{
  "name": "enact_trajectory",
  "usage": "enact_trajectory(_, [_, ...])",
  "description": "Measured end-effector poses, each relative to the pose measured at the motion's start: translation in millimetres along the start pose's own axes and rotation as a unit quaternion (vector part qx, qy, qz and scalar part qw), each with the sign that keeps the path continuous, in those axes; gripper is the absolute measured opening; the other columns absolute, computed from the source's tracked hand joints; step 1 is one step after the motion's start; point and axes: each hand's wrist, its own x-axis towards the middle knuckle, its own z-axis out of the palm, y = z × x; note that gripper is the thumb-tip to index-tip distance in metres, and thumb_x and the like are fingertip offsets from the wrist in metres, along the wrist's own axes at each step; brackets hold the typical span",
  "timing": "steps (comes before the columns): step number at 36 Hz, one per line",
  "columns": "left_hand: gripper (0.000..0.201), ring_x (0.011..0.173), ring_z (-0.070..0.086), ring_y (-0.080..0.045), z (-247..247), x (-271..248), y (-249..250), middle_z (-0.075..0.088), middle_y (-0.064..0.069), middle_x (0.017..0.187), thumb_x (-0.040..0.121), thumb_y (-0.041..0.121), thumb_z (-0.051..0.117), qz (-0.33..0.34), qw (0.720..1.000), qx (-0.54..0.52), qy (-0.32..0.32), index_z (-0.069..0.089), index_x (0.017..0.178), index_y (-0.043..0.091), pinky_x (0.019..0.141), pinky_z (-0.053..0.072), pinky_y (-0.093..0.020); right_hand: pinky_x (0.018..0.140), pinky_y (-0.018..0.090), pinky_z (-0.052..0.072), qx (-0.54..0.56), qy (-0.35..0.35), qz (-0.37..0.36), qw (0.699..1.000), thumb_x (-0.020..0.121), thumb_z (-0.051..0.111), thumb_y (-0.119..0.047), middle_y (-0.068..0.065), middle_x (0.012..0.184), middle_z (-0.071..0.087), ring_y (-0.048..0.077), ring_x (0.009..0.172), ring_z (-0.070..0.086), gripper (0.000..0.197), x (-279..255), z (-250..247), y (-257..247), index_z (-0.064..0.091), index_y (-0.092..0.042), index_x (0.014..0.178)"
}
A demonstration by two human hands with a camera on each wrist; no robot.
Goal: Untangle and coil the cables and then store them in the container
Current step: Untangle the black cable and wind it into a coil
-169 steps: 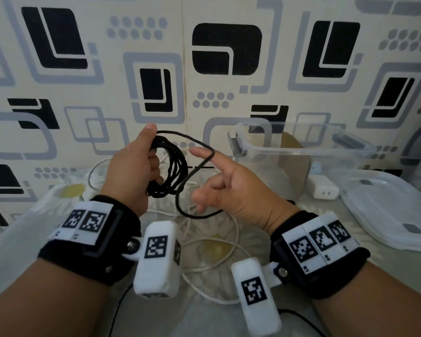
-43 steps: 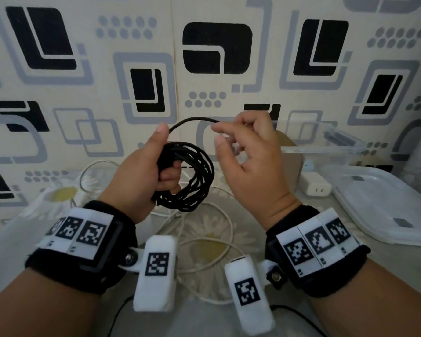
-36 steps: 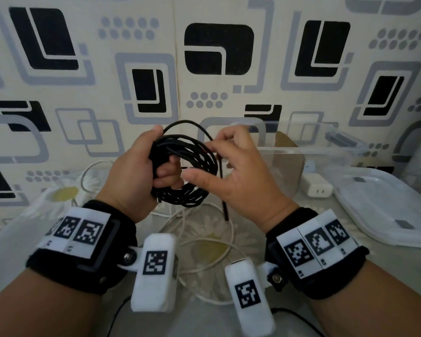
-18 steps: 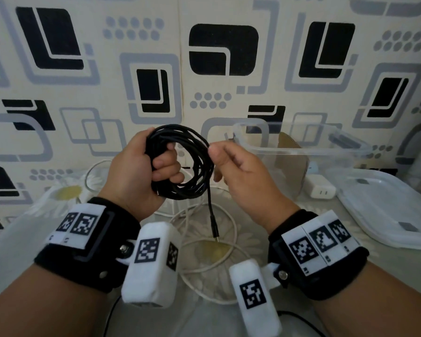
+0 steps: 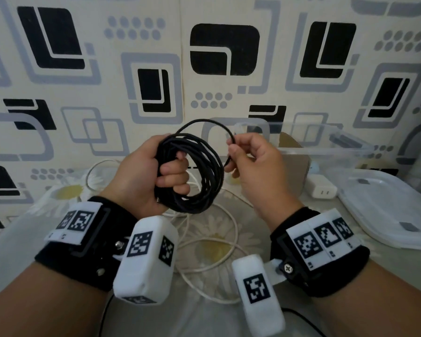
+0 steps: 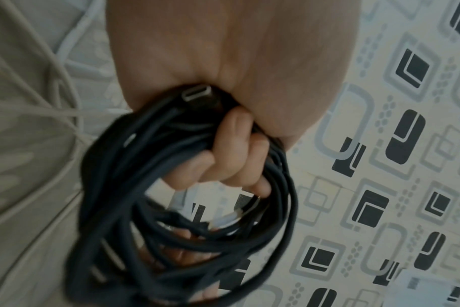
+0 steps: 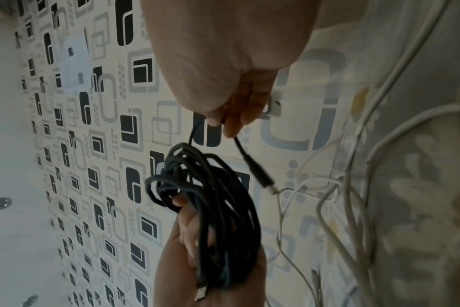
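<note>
**Coiling the black cable: last turn in hand**

- Black cable (image 5: 199, 171): wound into a loose multi-turn coil, held up above the counter (image 5: 17, 242). One plug end sits tucked against the palm in the left wrist view, probably so the start of the coil cannot slip out.
- Left hand (image 5: 151, 173): grip closed round one side of the coil, fingers through its middle, keeping the turns together.
- Right hand (image 5: 255, 164): grip narrow, thumb and fingers pinching the free tail just short of its plug; a single loop arches between the two hands, apparently ready to be laid on or wrapped round the bundle.
- White cable (image 5: 219, 242): sprawled uncoiled on the counter beneath the hands; not yet handled.
- Clear container (image 5: 326, 152): open, behind the right hand, near enough to take the coil. Lid (image 5: 399, 210) lies beside it.
- White charger (image 5: 322, 189): beside the container.
</note>
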Motion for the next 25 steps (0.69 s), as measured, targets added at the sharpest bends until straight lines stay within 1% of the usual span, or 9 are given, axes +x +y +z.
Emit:
enact_trajectory(5, [0.048, 0.032, 0.021, -0.005, 3, -1, -4, 0.023, 0.008, 0.044, 0.098, 0.040, 0.031, -0.030, 0.999, 0.023, -0.024, 0.047, 0.061, 0.015, 0.041, 0.028, -0.020, 0.060, 0.025, 0.051, 0.095, -0.017, 0.022, 0.995, 0.095, 0.054, -0.003, -0.001, 0.072, 0.063, 0.008, 0.060, 0.063, 0.015, -1, 1, -2, 0.062, -0.016, 0.093])
enact_trajectory(7, [0.048, 0.032, 0.021, -0.006, 3, -1, -5, 0.024, 0.007, 0.045, 0.098, 0.041, 0.031, -0.032, 0.999, 0.027, -0.021, 0.047, 0.062, 0.014, 0.041, 0.028, -0.021, 0.060, 0.025, 0.050, 0.138, -0.028, 0.047, 0.989, 0.095, 0.055, -0.003, -0.002, 0.065, 0.063, 0.008, 0.058, 0.063, 0.012, -1, 1, -2, 0.059, -0.014, 0.097])
enact_trajectory(10, [0.048, 0.032, 0.021, -0.006, 3, -1, -6, 0.024, 0.006, 0.046, 0.097, 0.042, 0.032, -0.037, 0.999, 0.030, -0.011, 0.047, 0.062, 0.013, 0.041, 0.028, -0.022, 0.056, 0.023, 0.050, 0.178, -0.057, 0.088, 0.978, 0.094, 0.054, 0.000, -0.004, 0.060, 0.062, 0.007, 0.055, 0.060, 0.017, -2, 2, -3, 0.054, -0.016, 0.101])
enact_trajectory(13, [0.050, 0.034, 0.020, -0.007, 1, 0, -7, 0.022, 0.006, 0.048, 0.099, 0.041, 0.030, -0.010, 0.999, 0.038, 0.002, 0.049, 0.062, 0.013, 0.041, 0.029, -0.022, 0.065, 0.031, 0.047, 0.145, -0.093, 0.129, 0.977, 0.094, 0.056, -0.003, -0.005, 0.066, 0.064, 0.010, 0.059, 0.058, 0.018, -4, 3, -2, 0.055, -0.020, 0.099])
enact_trajectory(15, [0.050, 0.035, 0.020, -0.007, 0, 1, -7, 0.021, 0.005, 0.049, 0.100, 0.041, 0.030, 0.014, 0.999, 0.041, 0.016, 0.049, 0.062, 0.014, 0.046, 0.027, -0.024, 0.070, 0.035, 0.042, 0.093, -0.112, 0.141, 0.979, 0.093, 0.057, -0.009, -0.006, 0.071, 0.067, 0.010, 0.065, 0.058, 0.016, -4, 3, 0, 0.058, -0.024, 0.094])
enact_trajectory(18, [0.050, 0.037, 0.020, -0.008, 0, 2, -7, 0.023, 0.005, 0.050, 0.100, 0.040, 0.029, 0.044, 0.997, 0.052, 0.041, 0.049, 0.063, 0.014, 0.050, 0.023, -0.026, 0.069, 0.031, 0.038, 0.064, -0.134, 0.149, 0.978, 0.097, 0.052, -0.021, -0.009, 0.076, 0.066, 0.004, 0.067, 0.056, 0.018, -6, 4, 0, 0.062, -0.028, 0.083])
enact_trajectory(21, [0.048, 0.037, 0.020, -0.009, 0, 2, -8, 0.024, 0.004, 0.050, 0.101, 0.039, 0.028, 0.070, 0.994, 0.068, 0.055, 0.049, 0.066, 0.013, 0.048, 0.026, -0.025, 0.072, 0.031, 0.041, 0.047, -0.153, 0.144, 0.977, 0.100, 0.043, -0.040, -0.009, 0.087, 0.070, 0.005, 0.078, 0.060, 0.030, -8, 5, -2, 0.067, -0.027, 0.088])
enact_trajectory(23, [0.047, 0.039, 0.020, -0.010, 2, 3, -9, 0.025, 0.003, 0.050, 0.101, 0.039, 0.028, 0.084, 0.991, 0.071, 0.077, 0.048, 0.068, 0.011, 0.046, 0.032, -0.023, 0.068, 0.023, 0.043, 0.007, -0.135, 0.120, 0.984, 0.099, 0.040, -0.047, -0.013, 0.084, 0.069, 0.001, 0.076, 0.060, 0.035, -10, 6, -4, 0.067, -0.028, 0.089])
enact_trajectory(25, [0.047, 0.040, 0.020, -0.011, 2, 4, -10, 0.026, 0.003, 0.051, 0.102, 0.039, 0.029, 0.104, 0.987, 0.064, 0.104, 0.048, 0.070, 0.010, 0.045, 0.034, -0.023, 0.065, 0.020, 0.043, -0.024, -0.089, 0.070, 0.993, 0.097, 0.045, -0.045, -0.008, 0.080, 0.064, 0.004, 0.070, 0.058, 0.030, -11, 9, -4, 0.062, -0.021, 0.091])
